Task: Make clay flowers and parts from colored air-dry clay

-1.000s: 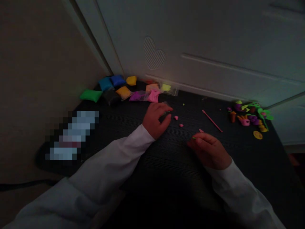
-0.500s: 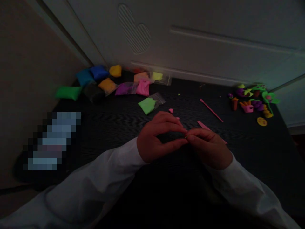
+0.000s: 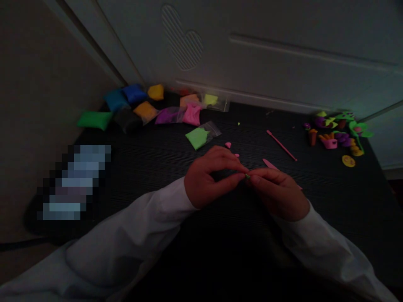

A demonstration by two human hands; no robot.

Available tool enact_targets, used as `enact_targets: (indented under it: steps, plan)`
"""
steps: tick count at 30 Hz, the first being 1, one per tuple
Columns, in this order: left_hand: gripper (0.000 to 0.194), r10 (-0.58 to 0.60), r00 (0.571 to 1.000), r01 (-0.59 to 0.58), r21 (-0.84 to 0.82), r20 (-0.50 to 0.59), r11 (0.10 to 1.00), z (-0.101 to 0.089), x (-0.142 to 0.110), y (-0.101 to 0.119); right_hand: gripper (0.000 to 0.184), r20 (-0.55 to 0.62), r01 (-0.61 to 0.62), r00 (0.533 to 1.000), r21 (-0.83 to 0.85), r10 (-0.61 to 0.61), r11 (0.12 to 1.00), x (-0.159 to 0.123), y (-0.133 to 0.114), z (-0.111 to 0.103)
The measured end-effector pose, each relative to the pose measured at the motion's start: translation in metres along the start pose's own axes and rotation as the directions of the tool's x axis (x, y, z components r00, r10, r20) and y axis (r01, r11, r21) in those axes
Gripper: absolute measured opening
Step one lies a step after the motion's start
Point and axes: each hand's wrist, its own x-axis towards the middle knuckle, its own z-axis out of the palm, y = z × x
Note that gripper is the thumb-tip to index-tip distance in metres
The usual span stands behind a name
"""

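Left hand (image 3: 212,176) and right hand (image 3: 280,193) jointly pinch a small green piece (image 3: 247,176) above the counter (image 3: 151,155), well inside its far edge, with shaped figures (image 3: 330,143) apparently complete near the right edge, whereas this piece and the pink lumps (image 3: 228,145) seem not yet joined.

The scrap (image 3: 247,176) is green, the tabletop (image 3: 147,155) black, the heart (image 3: 185,49) striped.

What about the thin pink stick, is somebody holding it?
No, the stick lies on the dark table, beyond the right hand.
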Motion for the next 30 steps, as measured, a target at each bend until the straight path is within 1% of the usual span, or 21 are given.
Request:
enact_targets:
  steps: [5,11,14,16,18,20,23,27,30]
  plan:
    - [0.017,0.037,0.999,-0.037,-0.053,-0.002,0.998,0.000,0.000,-0.002,0.010,0.011,-0.007,1.000,-0.005,0.007,1.000,0.001,0.001,-0.001]
    - [0.013,0.005,1.000,-0.004,-0.076,0.008,0.997,0.001,0.000,-0.004,0.009,0.028,-0.018,0.999,-0.016,0.018,1.000,-0.001,0.000,-0.001]
    - [0.012,-0.003,1.000,0.003,-0.062,0.002,0.998,0.001,0.000,-0.004,0.010,0.017,0.012,1.000,-0.055,-0.011,0.998,-0.001,0.000,-0.002]
    - [0.011,0.027,1.000,-0.027,-0.019,-0.015,0.999,0.001,0.001,-0.004,0.013,-0.004,0.042,0.999,-0.096,-0.043,0.994,0.001,0.000,-0.003]
    - [0.011,0.106,0.994,-0.103,0.066,-0.033,0.992,0.000,0.001,-0.002,0.017,-0.007,0.064,0.998,-0.123,-0.066,0.990,0.002,0.000,-0.004]
    - [0.011,0.219,0.975,-0.208,0.184,-0.042,0.961,-0.001,0.001,0.001,0.019,0.012,0.078,0.997,-0.122,-0.077,0.989,0.003,0.000,-0.004]
    - [0.017,0.378,0.925,-0.340,0.359,-0.038,0.869,-0.004,0.000,0.003,0.018,0.051,0.086,0.995,-0.087,-0.082,0.993,0.002,-0.001,-0.002]
    - [0.027,0.538,0.843,-0.461,0.514,0.000,0.723,-0.007,-0.006,0.002,0.016,0.088,0.055,0.995,-0.020,-0.053,0.998,-0.002,-0.002,0.001]
    - [0.031,0.619,0.785,-0.517,0.588,0.036,0.622,-0.009,-0.010,0.001,0.017,0.109,0.063,0.992,-0.044,-0.058,0.997,-0.004,-0.003,0.001]
